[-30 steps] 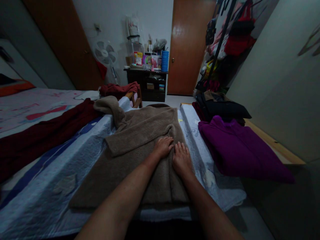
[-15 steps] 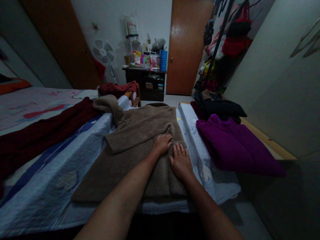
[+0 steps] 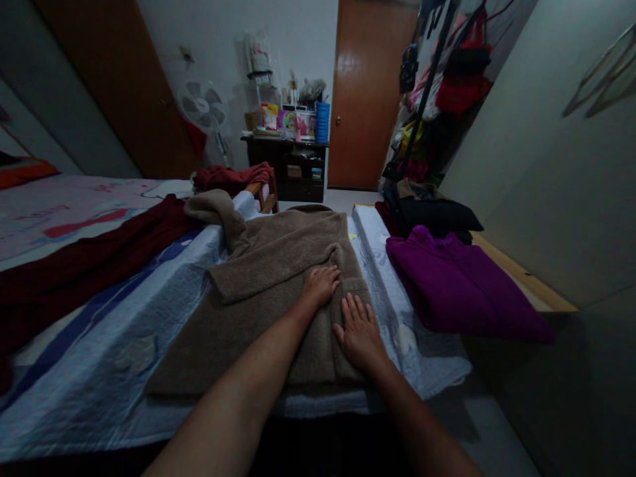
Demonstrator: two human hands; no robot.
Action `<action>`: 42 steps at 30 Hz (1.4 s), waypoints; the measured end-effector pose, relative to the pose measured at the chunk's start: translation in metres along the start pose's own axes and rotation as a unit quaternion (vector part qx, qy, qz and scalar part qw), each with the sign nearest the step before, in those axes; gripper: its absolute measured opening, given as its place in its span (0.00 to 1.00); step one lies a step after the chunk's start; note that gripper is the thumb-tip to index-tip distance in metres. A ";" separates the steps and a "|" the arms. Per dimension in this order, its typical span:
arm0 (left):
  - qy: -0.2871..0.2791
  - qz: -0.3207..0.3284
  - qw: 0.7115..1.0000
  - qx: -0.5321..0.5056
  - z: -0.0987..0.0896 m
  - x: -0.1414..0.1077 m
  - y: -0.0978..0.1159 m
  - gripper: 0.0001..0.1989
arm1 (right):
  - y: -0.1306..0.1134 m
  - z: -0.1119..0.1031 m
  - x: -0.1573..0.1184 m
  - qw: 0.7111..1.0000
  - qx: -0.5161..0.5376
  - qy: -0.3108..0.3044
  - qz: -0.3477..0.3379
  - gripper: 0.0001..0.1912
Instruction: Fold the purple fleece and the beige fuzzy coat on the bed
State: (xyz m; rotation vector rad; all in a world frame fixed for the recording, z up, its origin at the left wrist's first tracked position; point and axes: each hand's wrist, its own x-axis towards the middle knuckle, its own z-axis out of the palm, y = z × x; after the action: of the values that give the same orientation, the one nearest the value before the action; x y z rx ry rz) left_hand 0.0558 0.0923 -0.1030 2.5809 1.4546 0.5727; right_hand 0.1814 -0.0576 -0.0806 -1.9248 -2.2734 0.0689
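Observation:
A brown fleecy garment (image 3: 258, 324) lies spread on the pale blue quilted cover (image 3: 114, 377), one sleeve folded across it toward the left and the hood-like part bunched at the upper left. My left hand (image 3: 322, 285) rests palm down on the garment's middle right, fingers extended and holding nothing. Just right of it and slightly nearer, my right hand (image 3: 360, 330) lies flat near the garment's right edge, its fingers a little apart. The cloth directly under both palms is hidden.
A folded purple garment (image 3: 462, 285) sits at the right, before a stack of dark clothes (image 3: 432, 211). Dark red cloth (image 3: 99, 265) stretches along the left. A fan (image 3: 203, 106), a dark cabinet (image 3: 263, 159) and a wooden door (image 3: 365, 99) stand behind.
My right hand has slid slightly toward me along the garment's right edge. My left hand stays nearly in place. The view has shifted a little.

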 end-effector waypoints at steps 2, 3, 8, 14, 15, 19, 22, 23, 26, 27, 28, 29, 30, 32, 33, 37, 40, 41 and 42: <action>0.002 -0.001 1.000 0.003 0.000 -0.001 0.002 0.19 | -0.001 -0.002 -0.004 1.000 0.007 -0.017 -0.002 0.35; 0.002 -0.003 1.000 0.004 0.000 -0.001 0.002 0.19 | -0.001 -0.002 -0.006 1.000 0.010 -0.024 -0.002 0.35; 0.008 -0.007 1.000 0.006 0.000 -0.004 0.005 0.19 | -0.002 -0.002 -0.009 0.999 0.016 -0.036 0.000 0.35; 0.014 -0.001 1.000 -0.007 -0.007 -0.007 0.006 0.18 | -0.002 -0.003 -0.010 0.999 0.023 -0.026 0.003 0.35; 0.017 -0.002 1.000 -0.011 -0.008 -0.008 0.006 0.18 | -0.002 -0.003 -0.010 0.999 0.026 -0.023 0.003 0.35; 0.030 -0.010 0.999 -0.026 -0.008 -0.009 0.006 0.16 | -0.002 -0.006 -0.013 0.999 0.047 -0.015 0.002 0.32; 0.037 -0.014 0.999 -0.036 -0.007 -0.008 0.005 0.16 | -0.002 -0.013 -0.016 0.998 0.068 -0.007 0.001 0.28; 0.040 -0.016 0.998 -0.040 -0.006 -0.008 0.005 0.15 | -0.001 -0.016 -0.015 0.997 0.074 -0.003 -0.001 0.27; 0.045 -0.020 0.997 -0.052 -0.006 -0.007 0.003 0.14 | 0.003 -0.029 -0.007 0.996 0.088 0.000 -0.011 0.20; 0.046 -0.020 0.997 -0.057 -0.006 -0.007 0.002 0.14 | 0.005 -0.033 -0.001 0.996 0.093 -0.007 -0.013 0.17; 0.048 -0.019 0.997 -0.062 -0.006 -0.007 0.002 0.14 | 0.007 -0.037 0.006 0.995 0.098 -0.016 -0.011 0.16; 0.049 -0.019 0.996 -0.067 -0.006 -0.007 0.001 0.14 | 0.010 -0.040 0.015 0.994 0.103 -0.026 -0.005 0.16; 0.051 -0.019 0.996 -0.072 -0.007 -0.007 0.001 0.14 | 0.012 -0.042 0.026 0.994 0.107 -0.035 0.002 0.16; 0.055 -0.022 0.995 -0.081 -0.007 -0.007 0.001 0.14 | 0.017 -0.044 0.052 0.993 0.117 -0.029 0.015 0.17; 0.056 -0.023 0.995 -0.085 -0.007 -0.006 0.001 0.14 | 0.019 -0.042 0.066 0.992 0.123 -0.018 0.013 0.17; 0.060 -0.031 0.993 -0.099 -0.008 -0.006 0.000 0.15 | 0.024 -0.027 0.120 0.989 0.139 0.041 0.030 0.21; 0.062 -0.038 0.991 -0.108 -0.009 -0.006 -0.001 0.18 | 0.026 -0.010 0.147 0.989 0.139 0.043 0.037 0.26; 0.062 -0.040 0.991 -0.111 -0.009 -0.006 -0.002 0.19 | 0.027 -0.005 0.154 0.989 0.138 0.041 0.042 0.27; 0.063 -0.042 0.991 -0.114 -0.010 -0.007 -0.002 0.19 | 0.029 -0.001 0.159 0.989 0.135 0.039 0.048 0.27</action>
State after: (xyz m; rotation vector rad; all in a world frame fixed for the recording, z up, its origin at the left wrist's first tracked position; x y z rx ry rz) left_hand 0.0474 0.0870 -0.0965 2.3356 1.4327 0.8494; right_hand 0.1845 0.1037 -0.0687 -1.8583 -2.0040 0.2922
